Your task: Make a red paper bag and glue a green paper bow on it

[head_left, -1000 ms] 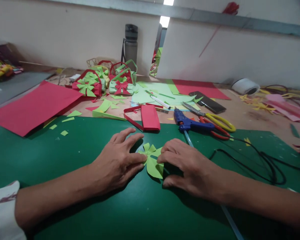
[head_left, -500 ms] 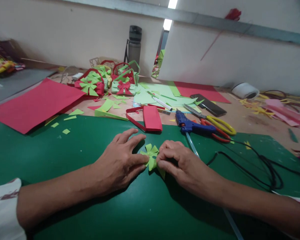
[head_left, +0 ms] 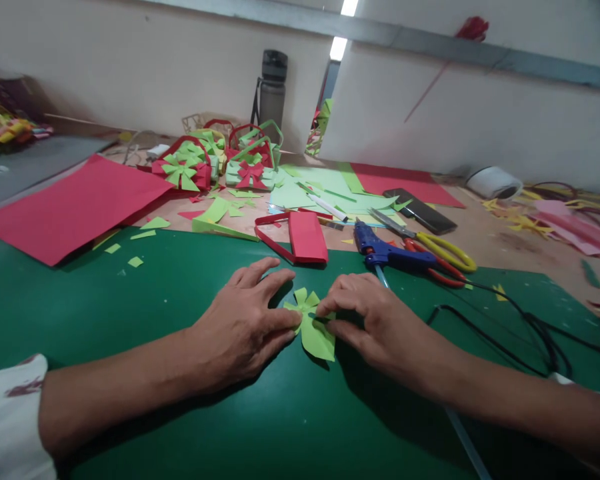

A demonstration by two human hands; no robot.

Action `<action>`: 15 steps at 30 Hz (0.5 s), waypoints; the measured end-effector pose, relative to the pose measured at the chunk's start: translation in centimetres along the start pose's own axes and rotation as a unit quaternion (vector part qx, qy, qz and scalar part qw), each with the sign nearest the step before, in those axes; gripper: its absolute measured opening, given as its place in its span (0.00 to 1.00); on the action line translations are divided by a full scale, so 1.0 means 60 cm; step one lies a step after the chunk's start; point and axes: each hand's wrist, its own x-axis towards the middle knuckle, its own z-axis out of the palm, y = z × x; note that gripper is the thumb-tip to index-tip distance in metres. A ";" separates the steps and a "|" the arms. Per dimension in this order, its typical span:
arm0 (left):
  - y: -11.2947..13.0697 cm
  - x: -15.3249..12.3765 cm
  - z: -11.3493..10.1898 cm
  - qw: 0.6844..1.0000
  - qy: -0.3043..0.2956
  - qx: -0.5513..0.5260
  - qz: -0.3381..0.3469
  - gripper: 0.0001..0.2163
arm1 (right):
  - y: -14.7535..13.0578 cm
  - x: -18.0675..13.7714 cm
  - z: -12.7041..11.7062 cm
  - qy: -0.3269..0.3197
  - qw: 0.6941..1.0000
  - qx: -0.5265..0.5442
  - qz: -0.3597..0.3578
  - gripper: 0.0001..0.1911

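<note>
A light green paper flower (head_left: 317, 340) with several cut petals lies on the green mat, between my hands. My left hand (head_left: 253, 310) rests at its left side, thumb and index finger closed on the flower's edge, the other fingers stretched out. At the right, my right hand (head_left: 367, 313) has its thumb and index fingertips on a petal, and they cover part of it. One large petal lies spread toward me. Just beyond the hands stands a small red paper bag (head_left: 307, 237) with a strip handle.
Beyond the right hand lie a blue glue gun (head_left: 387, 253) with a black cord, yellow-handled scissors (head_left: 445, 250) and a phone (head_left: 423, 210). Finished paper baskets (head_left: 250, 175) and a bottle (head_left: 273, 100) stand at the back. A red sheet (head_left: 80, 207) covers the left.
The large petal, folded or curled before, now lies spread out flat toward me. My right fingers have shifted up and loosened a little. My left hand stays on the flower.
</note>
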 end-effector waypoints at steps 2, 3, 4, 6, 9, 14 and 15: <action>0.000 0.000 0.001 1.000 0.004 -0.002 0.004 0.11 | 0.003 -0.009 -0.002 0.002 1.000 -0.006 0.000 0.07; 0.000 0.000 0.001 1.000 0.007 -0.003 0.005 0.11 | 0.004 -0.013 -0.001 -0.003 1.000 0.000 0.001 0.07; -0.001 0.000 0.001 1.000 0.008 -0.004 0.005 0.11 | 0.003 -0.016 0.001 -0.009 1.000 0.009 0.000 0.07; -0.001 0.001 0.001 1.000 0.009 -0.003 0.004 0.11 | 0.002 -0.019 0.007 -0.014 0.999 0.030 -0.009 0.06; 0.000 0.003 0.000 1.000 0.006 -0.002 0.001 0.11 | 0.000 -0.015 0.014 -0.008 0.998 0.059 -0.015 0.07; -0.001 0.003 0.000 1.000 0.000 -0.001 0.003 0.11 | -0.006 -0.005 0.015 -0.007 0.997 0.078 0.014 0.11; -0.001 0.002 0.000 1.000 0.001 -0.001 0.004 0.11 | -0.007 -0.004 0.015 -0.005 0.998 0.067 0.018 0.11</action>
